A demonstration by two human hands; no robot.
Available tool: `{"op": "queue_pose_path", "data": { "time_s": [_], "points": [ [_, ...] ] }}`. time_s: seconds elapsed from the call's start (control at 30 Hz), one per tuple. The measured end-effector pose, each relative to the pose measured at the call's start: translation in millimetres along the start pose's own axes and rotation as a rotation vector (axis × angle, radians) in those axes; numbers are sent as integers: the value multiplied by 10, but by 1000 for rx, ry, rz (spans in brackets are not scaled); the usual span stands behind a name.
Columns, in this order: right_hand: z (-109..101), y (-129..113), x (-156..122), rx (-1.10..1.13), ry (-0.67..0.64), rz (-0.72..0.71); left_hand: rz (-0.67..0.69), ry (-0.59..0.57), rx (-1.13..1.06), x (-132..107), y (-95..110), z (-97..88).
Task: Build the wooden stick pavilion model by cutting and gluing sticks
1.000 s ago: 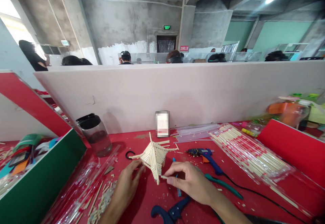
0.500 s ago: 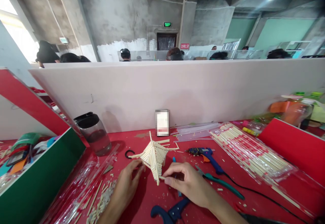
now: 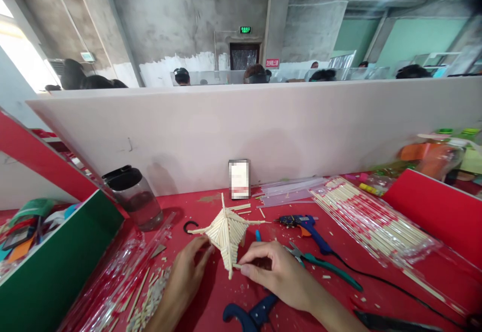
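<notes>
In the head view, a star-roofed model [image 3: 227, 235] made of pale wooden sticks stands on the red table, its pointed arms spreading outward. My left hand [image 3: 193, 261] is at the model's left side, with thumb and fingertips closed on its lower edge. Between the thumb and index finger of my right hand [image 3: 269, 269] is a short wooden stick [image 3: 237, 266], held against the side of the model's front arm. The fingers partly cover that stick.
A blue glue gun [image 3: 301, 221], green-handled pliers [image 3: 333, 270] and a dark blue cutter [image 3: 250, 317] lie around my right hand. Bagged sticks [image 3: 372, 221] are at right. A water bottle [image 3: 137, 201], a phone [image 3: 239, 180] and stick scraps [image 3: 153, 292] surround the model.
The camera view has shifted slightly. Both hands keep their places at the model, and the short stick in my right hand stays by the front arm.
</notes>
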State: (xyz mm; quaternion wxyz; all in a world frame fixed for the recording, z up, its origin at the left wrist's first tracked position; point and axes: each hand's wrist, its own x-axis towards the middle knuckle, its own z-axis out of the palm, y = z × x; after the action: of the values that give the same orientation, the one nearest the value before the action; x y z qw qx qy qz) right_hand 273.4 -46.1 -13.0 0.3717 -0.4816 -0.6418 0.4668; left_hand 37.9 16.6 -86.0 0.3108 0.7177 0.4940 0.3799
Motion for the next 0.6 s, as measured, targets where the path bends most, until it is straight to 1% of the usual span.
{"op": "queue_pose_path", "data": {
  "time_s": [0.2,0.3,0.5,0.6],
  "points": [
    [19,-10,-10,9,5,18,29,16,58,-12,-10,10],
    [37,0,-4,42,5,44,28,4,94,-20,-14,9],
    [138,90,23,257,-32,222,26,-9,130,-38,-20,-1],
    [190,123,29,344,-18,257,32,-12,130,-42,-8,-4]
  ]
}}
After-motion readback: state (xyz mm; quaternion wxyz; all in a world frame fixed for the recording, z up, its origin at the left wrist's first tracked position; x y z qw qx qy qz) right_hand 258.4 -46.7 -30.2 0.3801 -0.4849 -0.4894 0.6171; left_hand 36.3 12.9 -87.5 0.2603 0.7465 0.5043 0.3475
